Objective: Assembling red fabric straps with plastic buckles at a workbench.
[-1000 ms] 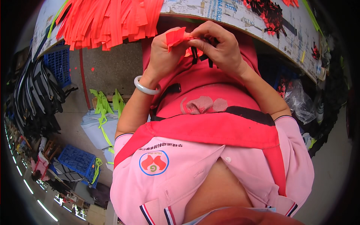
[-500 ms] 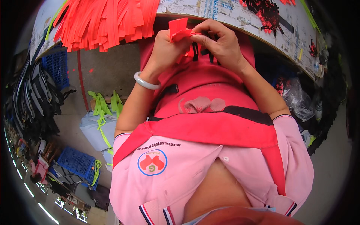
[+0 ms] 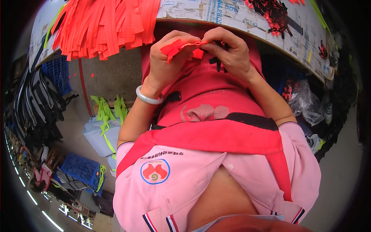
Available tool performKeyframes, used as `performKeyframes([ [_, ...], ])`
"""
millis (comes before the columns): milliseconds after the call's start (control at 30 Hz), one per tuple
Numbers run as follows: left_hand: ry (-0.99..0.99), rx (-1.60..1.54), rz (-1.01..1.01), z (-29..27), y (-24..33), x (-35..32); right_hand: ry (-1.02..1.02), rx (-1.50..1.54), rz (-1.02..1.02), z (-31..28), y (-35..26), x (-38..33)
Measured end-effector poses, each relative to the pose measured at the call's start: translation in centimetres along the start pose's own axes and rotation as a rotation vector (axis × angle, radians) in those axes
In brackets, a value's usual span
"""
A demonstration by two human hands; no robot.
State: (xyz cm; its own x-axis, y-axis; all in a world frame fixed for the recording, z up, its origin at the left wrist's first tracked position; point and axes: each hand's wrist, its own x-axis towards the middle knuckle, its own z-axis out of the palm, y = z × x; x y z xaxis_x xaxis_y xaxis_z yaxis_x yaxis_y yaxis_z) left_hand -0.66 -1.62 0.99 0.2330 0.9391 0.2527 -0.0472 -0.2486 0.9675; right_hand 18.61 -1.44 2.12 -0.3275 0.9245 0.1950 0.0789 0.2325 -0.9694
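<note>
My left hand (image 3: 159, 66) pinches a folded red fabric strip (image 3: 172, 49) at the table's near edge, its end sticking out between thumb and fingers. Thumb and forefinger of my right hand (image 3: 235, 55) close on a small red piece (image 3: 198, 43) at the strip's other end; its exact kind is too small to make out. Short black tabs (image 3: 217, 63) stick out below my right palm, partly hidden by the fingers. Both hands are nearly touching, above the red apron (image 3: 220, 98) I wear.
A thick pile of red strips (image 3: 104, 29) hangs over the table (image 3: 185, 9) at the left. Black and red pieces (image 3: 273, 17) lie at its right. Below are blue crates (image 3: 81, 168), dark straps (image 3: 34, 100), lime-green ribbons (image 3: 102, 110) and a clear plastic bag (image 3: 307, 102).
My left hand has turned and shifted left, and the red strip's upright end now tilts down to the left. The right hand has stayed nearly in place, still pinching.
</note>
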Motion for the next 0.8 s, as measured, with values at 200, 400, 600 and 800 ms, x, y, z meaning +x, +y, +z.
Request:
performKeyframes([
  [200, -0.012, 0.092, 0.035, -0.2, -0.1, 0.1, -0.020, 0.015, 0.040, 0.0, -0.1, 0.1],
  [400, -0.011, -0.063, -0.080, 0.1, -0.6, -0.3, -0.001, 0.005, 0.191, 0.1, -0.5, 0.2],
  [600, 0.021, -0.297, -0.369, 0.5, -0.9, -0.4, 0.025, 0.069, 0.366, 0.1, 0.0, 0.2],
  [800, 0.107, -0.744, -0.734, 2.3, -4.6, 0.2, 0.073, 0.009, 0.399, -0.7, 2.1, 0.2],
])
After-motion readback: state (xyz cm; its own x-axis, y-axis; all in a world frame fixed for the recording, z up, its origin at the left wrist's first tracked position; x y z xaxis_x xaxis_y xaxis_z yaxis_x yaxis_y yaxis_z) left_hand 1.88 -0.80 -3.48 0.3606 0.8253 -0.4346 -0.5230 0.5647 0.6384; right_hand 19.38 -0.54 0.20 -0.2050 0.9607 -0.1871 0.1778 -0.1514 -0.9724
